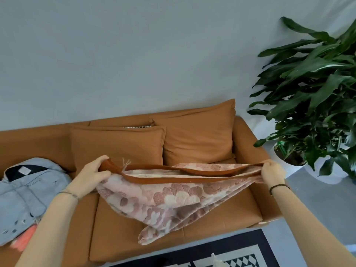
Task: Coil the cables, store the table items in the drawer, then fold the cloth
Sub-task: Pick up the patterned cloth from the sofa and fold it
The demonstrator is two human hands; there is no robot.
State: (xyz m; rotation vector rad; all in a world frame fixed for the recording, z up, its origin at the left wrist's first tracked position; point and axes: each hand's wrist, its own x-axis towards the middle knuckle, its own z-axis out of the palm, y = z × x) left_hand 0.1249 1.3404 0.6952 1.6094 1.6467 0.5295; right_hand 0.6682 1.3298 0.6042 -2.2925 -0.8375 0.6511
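A pink and cream flowered cloth [169, 201] with a rust-brown border hangs stretched between my two hands above the sofa seat. My left hand [92, 173] grips its left end, where a small tassel sticks up. At the cloth's right end my right hand [271, 172] pinches the edge. The top border runs taut from hand to hand, and the rest sags in folds down onto the seat cushion. No cables, table or drawer are in view.
An orange-brown sofa [244, 139] with two back cushions stands against a pale wall. Grey-blue clothing [27, 191] lies on its left seat. A large potted plant [312, 89] stands to the right. A black and white rug [240, 251] lies in front.
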